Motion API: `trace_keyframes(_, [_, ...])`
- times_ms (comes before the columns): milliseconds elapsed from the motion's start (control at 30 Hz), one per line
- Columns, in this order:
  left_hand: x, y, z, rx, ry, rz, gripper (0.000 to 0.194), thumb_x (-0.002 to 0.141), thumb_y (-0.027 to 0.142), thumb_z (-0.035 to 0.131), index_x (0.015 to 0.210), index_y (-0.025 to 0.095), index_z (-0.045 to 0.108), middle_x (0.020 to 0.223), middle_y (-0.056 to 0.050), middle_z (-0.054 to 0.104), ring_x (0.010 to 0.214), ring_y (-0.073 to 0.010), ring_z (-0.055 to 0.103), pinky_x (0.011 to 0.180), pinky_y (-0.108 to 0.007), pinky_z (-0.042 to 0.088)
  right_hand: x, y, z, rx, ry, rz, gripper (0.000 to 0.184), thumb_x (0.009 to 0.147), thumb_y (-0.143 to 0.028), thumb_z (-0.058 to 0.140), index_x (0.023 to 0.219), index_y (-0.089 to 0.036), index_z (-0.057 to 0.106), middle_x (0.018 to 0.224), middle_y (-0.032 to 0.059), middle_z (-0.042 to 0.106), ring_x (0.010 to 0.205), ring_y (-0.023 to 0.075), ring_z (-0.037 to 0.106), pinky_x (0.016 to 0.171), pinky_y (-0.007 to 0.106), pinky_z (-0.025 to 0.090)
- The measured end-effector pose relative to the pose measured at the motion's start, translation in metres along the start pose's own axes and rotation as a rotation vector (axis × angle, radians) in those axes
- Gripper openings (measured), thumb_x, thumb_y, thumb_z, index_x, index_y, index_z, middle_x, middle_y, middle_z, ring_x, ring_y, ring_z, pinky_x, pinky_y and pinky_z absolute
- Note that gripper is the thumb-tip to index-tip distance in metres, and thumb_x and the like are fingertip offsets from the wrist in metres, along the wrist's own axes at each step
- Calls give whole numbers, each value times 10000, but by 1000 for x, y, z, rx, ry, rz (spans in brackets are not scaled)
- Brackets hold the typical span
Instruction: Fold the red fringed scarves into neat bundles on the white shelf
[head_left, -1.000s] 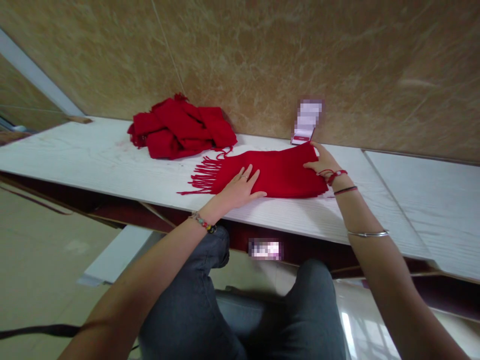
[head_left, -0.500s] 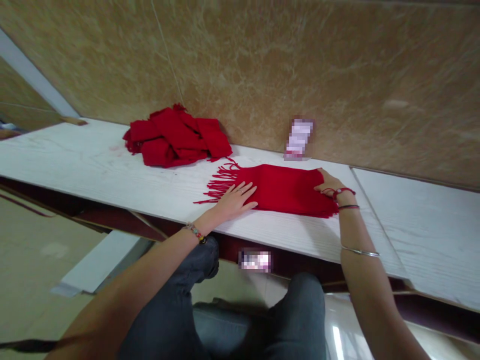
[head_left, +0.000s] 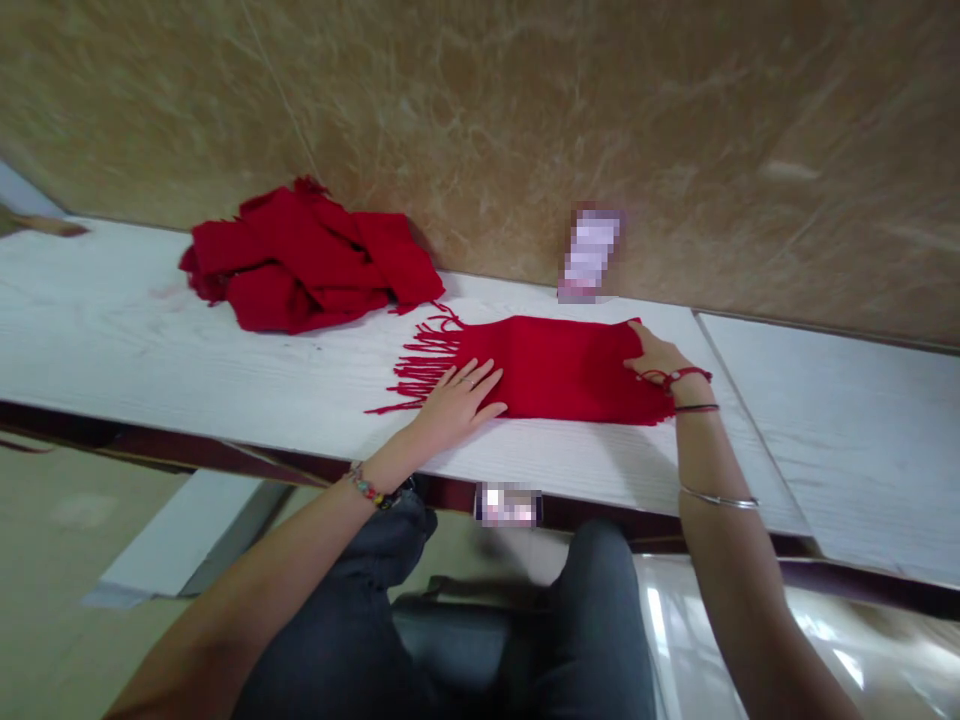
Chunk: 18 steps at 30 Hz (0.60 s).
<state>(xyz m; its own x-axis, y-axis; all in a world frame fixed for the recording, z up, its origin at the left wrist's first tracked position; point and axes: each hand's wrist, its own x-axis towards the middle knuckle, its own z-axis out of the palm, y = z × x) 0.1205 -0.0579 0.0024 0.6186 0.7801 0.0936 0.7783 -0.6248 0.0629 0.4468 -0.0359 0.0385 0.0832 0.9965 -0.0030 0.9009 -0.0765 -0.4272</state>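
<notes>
A folded red scarf [head_left: 562,370] lies flat on a white wood-grain board [head_left: 315,385], its fringe toward the left. My left hand [head_left: 461,400] rests palm-down on the scarf's fringed end, fingers stretched and spread. At the opposite end my right hand [head_left: 656,358] grips the edge, thumb on top; its other fingers are partly hidden. Short thread ends show below that wrist. Behind and to the left sits a loose heap of red scarves or similar red cloth [head_left: 307,260], apart from both hands.
A blurred-out phone-like object [head_left: 590,250] leans on the brown marbled wall [head_left: 465,140] behind the scarf. Another pixelated item [head_left: 508,505] is below the board's front edge, above my knees. A white box-like piece [head_left: 180,530] is down at the left. A seam crosses the board at right.
The folded scarf has shifted right and slightly toward me, with my right hand still at its end. My left hand now lies closer to the fringe. The camera view has also shifted.
</notes>
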Motion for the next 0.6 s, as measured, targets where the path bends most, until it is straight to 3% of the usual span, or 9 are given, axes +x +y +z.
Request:
trace_keyframes(133, [-3, 0, 3, -11, 11, 11, 571, 954, 490, 298, 1397, 142, 387, 1474, -92, 335, 1379, -256, 252, 1120, -419, 221, -4, -8, -1, -107, -18, 186, 604, 700, -155, 573, 1288, -223, 448, 1006, 137, 652, 983, 327, 609, 840, 426, 461])
trace_keyframes(300, [-14, -6, 1, -2, 35, 8, 632, 926, 562, 322, 1405, 153, 367, 1473, -96, 339, 1369, -256, 275, 1116, -402, 226, -11, -19, -2, -110, 20, 234, 700, 744, -107, 574, 1401, -116, 332, 1211, 213, 569, 1122, 326, 539, 939, 431, 393])
trace_keyframes(400, [-20, -14, -2, 6, 41, -4, 647, 917, 567, 347, 1406, 144, 364, 1472, -113, 337, 1368, -263, 273, 1113, -405, 230, -11, -21, -1, -113, 59, 244, 691, 729, -90, 574, 1384, -137, 360, 1260, 201, 527, 1166, 328, 499, 957, 456, 385])
trace_keyframes(500, [-20, -23, -5, -1, 39, -57, 571, 948, 489, 328, 1404, 148, 372, 1466, -116, 348, 1358, -260, 293, 1106, -406, 239, -12, -32, 2, -133, 211, 108, 644, 731, -126, 567, 1354, -154, 406, 1365, 166, 419, 1269, 319, 390, 1029, 466, 339])
trace_keyframes(600, [-16, -29, -7, -21, 77, -122, 487, 977, 361, 267, 1387, 137, 404, 1445, -120, 380, 1334, -242, 336, 1091, -392, 261, -22, -63, 13, -129, 269, -240, 514, 802, -202, 506, 1311, -143, 466, 1348, 138, 439, 1270, 250, 390, 1074, 413, 310])
